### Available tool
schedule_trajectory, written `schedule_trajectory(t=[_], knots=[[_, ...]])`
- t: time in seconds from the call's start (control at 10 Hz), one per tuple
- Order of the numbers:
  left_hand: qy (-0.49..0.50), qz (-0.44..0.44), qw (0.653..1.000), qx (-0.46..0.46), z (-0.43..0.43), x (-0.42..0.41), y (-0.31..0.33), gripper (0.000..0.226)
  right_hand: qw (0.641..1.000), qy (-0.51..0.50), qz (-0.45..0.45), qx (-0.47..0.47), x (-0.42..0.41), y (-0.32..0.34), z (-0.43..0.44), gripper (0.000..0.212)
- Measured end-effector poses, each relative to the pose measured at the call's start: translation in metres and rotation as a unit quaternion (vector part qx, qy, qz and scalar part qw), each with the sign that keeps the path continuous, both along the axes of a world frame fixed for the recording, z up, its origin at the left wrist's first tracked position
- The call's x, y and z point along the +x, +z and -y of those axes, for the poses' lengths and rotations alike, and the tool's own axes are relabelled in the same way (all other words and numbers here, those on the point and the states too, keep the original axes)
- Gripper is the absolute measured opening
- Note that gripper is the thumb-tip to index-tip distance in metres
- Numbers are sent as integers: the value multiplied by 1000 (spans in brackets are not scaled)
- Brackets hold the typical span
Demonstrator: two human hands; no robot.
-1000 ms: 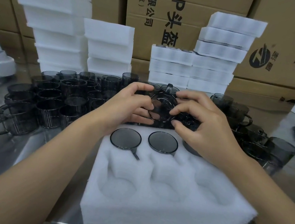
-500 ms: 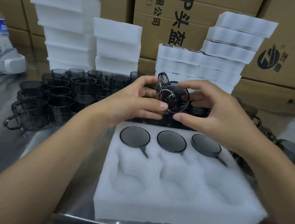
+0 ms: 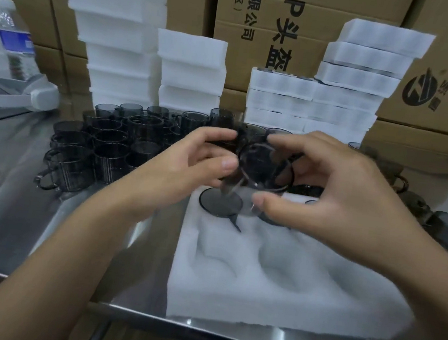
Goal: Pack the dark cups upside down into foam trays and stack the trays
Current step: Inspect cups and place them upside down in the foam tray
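Two grips: left hand (image 3: 190, 162) and right hand (image 3: 334, 200) pinched dark translucent plastic cup (image 3: 264, 169) above white foam tray (image 3: 271, 302); best seated rim-down, handle slotted.

I see a shiny steel worktop (image 3: 2, 199) backed by a wall of stacked brown cardboard cartons (image 3: 350, 4) printed with black characters.

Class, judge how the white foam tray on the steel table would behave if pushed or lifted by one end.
The foam tray probably weighs little for its bulk: its fuzzy surface looks airy. Being thick, it would likely stay fairly stiff, flexing slightly at the pockets. On the shiny steel table a push would probably slide it easily.
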State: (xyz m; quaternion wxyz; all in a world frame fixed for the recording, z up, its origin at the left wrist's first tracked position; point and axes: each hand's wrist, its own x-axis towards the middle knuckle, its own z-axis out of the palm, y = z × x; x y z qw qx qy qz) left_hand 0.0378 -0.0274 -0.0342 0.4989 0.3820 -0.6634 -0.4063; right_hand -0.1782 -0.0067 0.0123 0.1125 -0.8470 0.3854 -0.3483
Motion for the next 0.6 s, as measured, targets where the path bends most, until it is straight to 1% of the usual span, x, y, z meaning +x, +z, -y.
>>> schedule_trajectory(t=[0.1,0.2,0.3,0.4,0.5,0.6], knots=[[37,-26,999,1,-15,15,-17,81,996,60,-20,65,5,-10,-11,71],[21,17,1000,-4,-25,22,-28,93,989,97,-51,96,10,-19,-16,66],[-6,68,998,-6,-30,20,-30,95,987,110,-48,108,12,-20,-16,64],[-28,110,993,10,-32,20,-28,88,985,118,-60,112,13,-20,-17,64],[-38,95,995,8,-30,22,-33,89,984,112,-81,112,13,-18,-16,64],[-38,88,995,10,-33,22,-35,85,984,108,-93,106,14,-14,-14,56]])
